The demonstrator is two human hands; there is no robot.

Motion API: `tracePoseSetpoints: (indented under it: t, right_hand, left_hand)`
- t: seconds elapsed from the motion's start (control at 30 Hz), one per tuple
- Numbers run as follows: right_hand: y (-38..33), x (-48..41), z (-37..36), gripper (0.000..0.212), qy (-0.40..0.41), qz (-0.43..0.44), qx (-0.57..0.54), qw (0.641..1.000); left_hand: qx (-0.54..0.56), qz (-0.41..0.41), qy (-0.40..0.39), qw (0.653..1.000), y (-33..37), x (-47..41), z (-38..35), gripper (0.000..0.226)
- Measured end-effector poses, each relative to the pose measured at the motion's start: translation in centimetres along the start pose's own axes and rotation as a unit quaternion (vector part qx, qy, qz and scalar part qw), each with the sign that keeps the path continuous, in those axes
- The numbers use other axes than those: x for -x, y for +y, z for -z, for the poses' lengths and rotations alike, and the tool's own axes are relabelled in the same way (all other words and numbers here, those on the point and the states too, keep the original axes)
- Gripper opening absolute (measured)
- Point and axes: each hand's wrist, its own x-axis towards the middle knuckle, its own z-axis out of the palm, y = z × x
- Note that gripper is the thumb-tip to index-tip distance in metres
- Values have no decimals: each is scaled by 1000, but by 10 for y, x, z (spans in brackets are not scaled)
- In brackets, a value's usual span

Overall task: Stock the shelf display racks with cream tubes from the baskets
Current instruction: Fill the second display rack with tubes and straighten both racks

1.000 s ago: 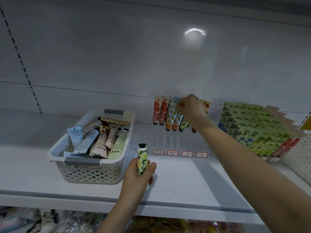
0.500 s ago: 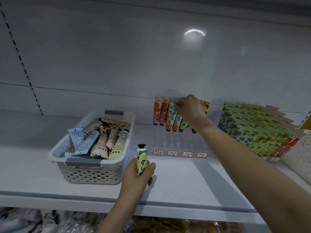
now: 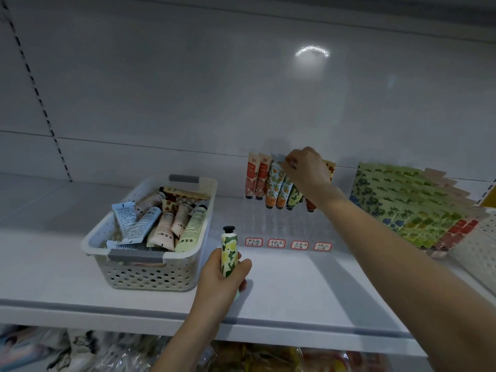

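A white perforated basket (image 3: pixel 139 277) on the shelf holds several cream tubes (image 3: pixel 161 224) lying loose. My left hand (image 3: pixel 220 280) grips a green and yellow flowered tube (image 3: pixel 229 251) upright, black cap on top, just right of the basket. A clear display rack (image 3: pixel 284 224) with red-edged price labels stands at the back. Several tubes (image 3: pixel 273 183) hang cap-down in its rear row. My right hand (image 3: pixel 308 170) reaches over them and pinches the top edge of a tube in that row.
A second rack of green and red patterned tubes (image 3: pixel 408 205) stands at the right, beside a white perforated basket wall (image 3: pixel 480 253). The white shelf (image 3: pixel 308 291) runs to a front edge, with packaged goods (image 3: pixel 241 355) on the level below.
My right hand has shifted slightly left along the tops of the hanging tubes. My left hand with the flowered tube has barely moved.
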Motion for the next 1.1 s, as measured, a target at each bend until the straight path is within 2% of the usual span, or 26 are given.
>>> tracePoseSetpoints:
  t: [0.07,0.13,0.23,0.33,0.4,0.53,0.63,0.77,0.83,0.9,1.0,1.1]
  right_hand:
    - [-1,4,6,24,32,4,-64,997]
    - [-7,17,17,23,37,-2,-158,987]
    - [-20,52,31,22,-38,-22,-278,959]
    - [-31,94,41,11,-124,13,-320,939]
    - [-30,115,44,17,-176,22,-349,920]
    - [-16,139,48,6,-213,-31,-413,885]
    - [3,149,50,4,-187,-121,-471,854]
    - [22,162,51,9,-204,-196,-517,808]
    - [27,166,52,9,-237,-185,-495,815]
    - [31,168,56,7,-247,-143,-435,854]
    - [36,166,61,19,-209,-43,-322,922]
    - [35,165,65,20,-187,61,-266,944]
  left_hand:
    - [14,6,-20,1000,4,3,0,8]
    - [28,9,-41,999,9,6,1,18]
    - [36,-1,-76,996,17,10,1,20]
    - [10,-6,-104,994,22,15,-3,16]
    - [-22,-8,-125,992,24,20,-8,15]
    - [-34,-5,-155,987,28,30,-14,22]
    - [39,9,-118,992,29,32,-12,27]
    - [112,-3,-25,993,37,27,-13,11]
    - [76,-36,-2,996,42,23,-17,9]
    - [-1,-84,7,996,46,19,-23,9]
    - [-93,-163,-38,982,54,14,-34,17]
    - [-155,-225,-79,959,59,10,-47,25]
